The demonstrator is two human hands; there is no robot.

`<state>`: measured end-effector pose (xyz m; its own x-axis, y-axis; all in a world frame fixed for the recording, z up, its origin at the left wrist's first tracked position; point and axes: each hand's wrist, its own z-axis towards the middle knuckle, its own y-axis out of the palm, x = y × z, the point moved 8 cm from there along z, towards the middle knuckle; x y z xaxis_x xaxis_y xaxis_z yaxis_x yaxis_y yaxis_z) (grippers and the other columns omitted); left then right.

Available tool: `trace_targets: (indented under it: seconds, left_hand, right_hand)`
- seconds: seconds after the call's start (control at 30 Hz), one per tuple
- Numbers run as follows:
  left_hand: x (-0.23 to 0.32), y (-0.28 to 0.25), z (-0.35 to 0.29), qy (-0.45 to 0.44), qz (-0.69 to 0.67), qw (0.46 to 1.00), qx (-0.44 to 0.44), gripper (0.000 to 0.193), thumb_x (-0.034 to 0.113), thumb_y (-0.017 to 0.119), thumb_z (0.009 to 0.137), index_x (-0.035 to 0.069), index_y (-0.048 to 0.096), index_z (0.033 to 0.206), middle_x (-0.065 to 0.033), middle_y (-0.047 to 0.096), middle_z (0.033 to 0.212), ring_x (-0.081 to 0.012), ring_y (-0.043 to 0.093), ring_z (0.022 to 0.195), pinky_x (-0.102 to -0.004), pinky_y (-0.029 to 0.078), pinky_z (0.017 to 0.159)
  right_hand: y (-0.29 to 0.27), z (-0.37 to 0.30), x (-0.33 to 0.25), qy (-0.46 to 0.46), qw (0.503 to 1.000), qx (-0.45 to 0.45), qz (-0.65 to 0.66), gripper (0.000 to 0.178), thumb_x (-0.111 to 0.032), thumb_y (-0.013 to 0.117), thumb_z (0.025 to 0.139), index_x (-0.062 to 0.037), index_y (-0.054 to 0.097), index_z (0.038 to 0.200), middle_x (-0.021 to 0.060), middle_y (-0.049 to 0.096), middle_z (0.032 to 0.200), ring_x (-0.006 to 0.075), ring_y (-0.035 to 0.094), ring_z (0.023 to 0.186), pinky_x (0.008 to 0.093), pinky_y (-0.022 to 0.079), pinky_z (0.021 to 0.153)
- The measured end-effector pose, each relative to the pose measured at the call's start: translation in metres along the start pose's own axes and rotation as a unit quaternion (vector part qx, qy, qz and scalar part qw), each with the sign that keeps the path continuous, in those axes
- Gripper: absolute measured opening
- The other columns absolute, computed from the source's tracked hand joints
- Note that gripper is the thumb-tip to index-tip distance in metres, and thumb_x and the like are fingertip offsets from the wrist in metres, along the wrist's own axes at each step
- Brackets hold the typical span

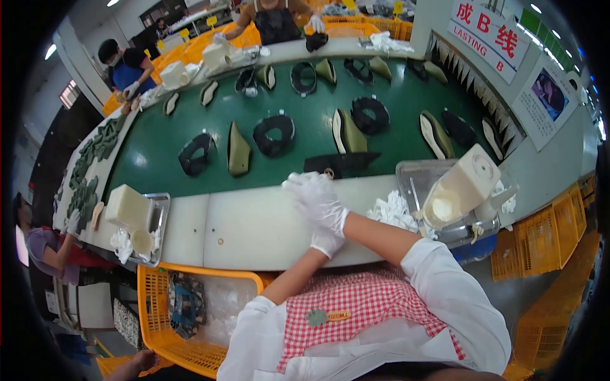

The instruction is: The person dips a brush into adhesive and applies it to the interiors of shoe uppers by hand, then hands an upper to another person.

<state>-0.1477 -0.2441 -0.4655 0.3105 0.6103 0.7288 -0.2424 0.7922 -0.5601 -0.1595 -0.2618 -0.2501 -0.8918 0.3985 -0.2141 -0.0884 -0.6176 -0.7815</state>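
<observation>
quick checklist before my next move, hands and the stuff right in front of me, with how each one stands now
1. Both hands gloved: ok, right hand and left hand wear white gloves.
2. Hands apart: not ok, the right overlaps the left above the smooth white ledge.
3. Left hand empty: cannot tell, its fingers are mostly hidden.
4. Right hand clear of the long flat black piece: cannot tell, they are too close to judge contact.
5. Right hand clear of the crumpled white cloth: ok, the cloth lies to its right.
6. Flat green belt stopped: cannot tell from one picture.
</observation>
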Motion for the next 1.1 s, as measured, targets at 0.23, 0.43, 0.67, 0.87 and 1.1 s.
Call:
trace_targets:
  seconds: [0.23, 0.43, 0.67, 0.87, 1.1]
  left_hand:
    - [0.09, -0.045, 0.029, 0.031, 0.021, 0.998, -0.053, 0.019, 0.017, 0.058, 0.081, 0.005, 0.067, 0.093, -0.0148, 0.063, 0.09, -0.0343, 0.057, 0.089, -0.042, 0.044, 0.081]
    - [0.055, -0.054, 0.022, -0.047, -0.168, 0.984, -0.017, 0.02, 0.018, 0.056, 0.088, 0.006, 0.067, 0.101, -0.0104, 0.064, 0.098, -0.0248, 0.06, 0.091, -0.0356, 0.046, 0.081]
    - [-0.014, -0.112, -0.025, -0.299, -0.556, 0.775, 0.042, 0.054, 0.046, 0.047, 0.095, 0.01, 0.04, 0.134, -0.007, 0.061, 0.107, -0.0185, 0.063, 0.08, -0.0298, 0.052, 0.07]
    - [0.024, -0.208, -0.08, -0.338, -0.551, 0.759, 0.081, 0.07, 0.065, 0.043, 0.088, 0.014, 0.04, 0.135, -0.006, 0.062, 0.112, -0.0189, 0.066, 0.081, -0.0323, 0.054, 0.058]
    - [0.031, -0.223, -0.2, -0.482, -0.466, 0.735, 0.104, 0.043, 0.027, 0.062, 0.086, 0.01, 0.053, 0.125, -0.0074, 0.066, 0.107, -0.0189, 0.066, 0.088, -0.0354, 0.056, 0.072]
  right_hand:
    - [0.028, -0.019, 0.157, 0.148, 0.961, -0.179, -0.151, 0.032, -0.01, 0.064, 0.073, -0.0111, 0.059, 0.105, 0.0158, 0.065, 0.083, 0.03, 0.066, 0.078, 0.0428, 0.044, 0.061]
    - [-0.009, -0.002, 0.129, 0.09, 0.983, -0.061, -0.148, 0.016, -0.01, 0.061, 0.075, -0.0095, 0.06, 0.091, 0.0123, 0.063, 0.074, 0.0283, 0.063, 0.07, 0.0402, 0.041, 0.057]
    - [-0.031, 0.01, 0.024, -0.138, 0.953, 0.069, -0.262, 0.036, -0.013, 0.055, 0.077, -0.0086, 0.055, 0.113, 0.002, 0.046, 0.061, 0.0188, 0.049, 0.056, 0.0341, 0.035, 0.054]
    - [-0.026, -0.029, -0.084, -0.34, 0.938, 0.035, -0.056, 0.032, -0.017, 0.055, 0.078, -0.0083, 0.058, 0.109, 0.0023, 0.049, 0.063, 0.0168, 0.052, 0.057, 0.0318, 0.037, 0.05]
    - [-0.008, -0.067, -0.161, -0.491, 0.87, -0.029, 0.047, 0.032, -0.019, 0.053, 0.08, -0.0069, 0.057, 0.109, 0.0032, 0.055, 0.074, 0.0154, 0.057, 0.067, 0.0278, 0.043, 0.057]
